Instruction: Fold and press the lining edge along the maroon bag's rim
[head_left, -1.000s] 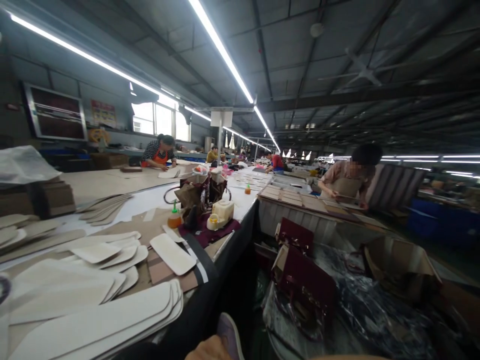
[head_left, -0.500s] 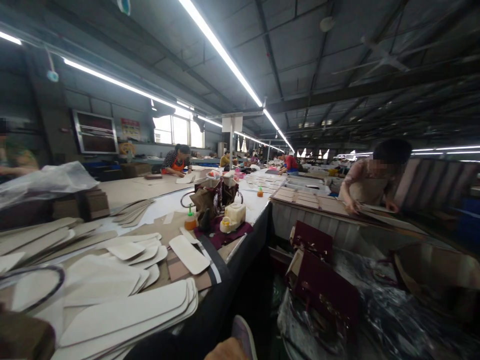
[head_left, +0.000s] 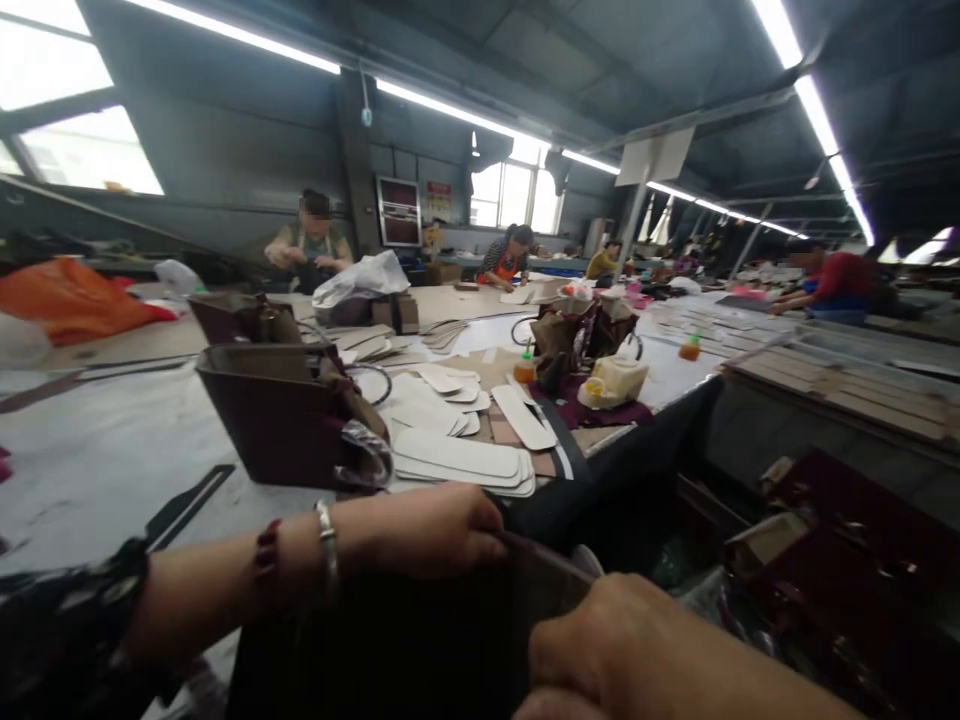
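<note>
My left hand [head_left: 442, 525], with a silver bracelet and dark red beads on its wrist, is closed on the far edge of a dark panel [head_left: 544, 570] in front of my body. The panel has a thin brownish rim, and its lower part is lost in shadow, so I cannot tell whether it belongs to a bag. Nearer to me, my right hand [head_left: 607, 640] is curled closed on the same rim, its fingertips partly hidden. Just beyond my left arm, a dark maroon handbag [head_left: 262, 420] stands upright on the worktable [head_left: 90, 450].
White rounded pieces [head_left: 457, 455] lie stacked beyond my left hand. Farther back are a glue bottle [head_left: 524, 368], a cream container [head_left: 619, 380] and another bag [head_left: 577, 335]. Maroon bags [head_left: 832, 560] lie low at right. Several co-workers [head_left: 311, 240] work around the tables.
My view has swung left, bringing the upright handbag and orange bag into sight. Both my hands now show, gripping the dark panel; earlier only part of one hand appeared at the bottom edge.
</note>
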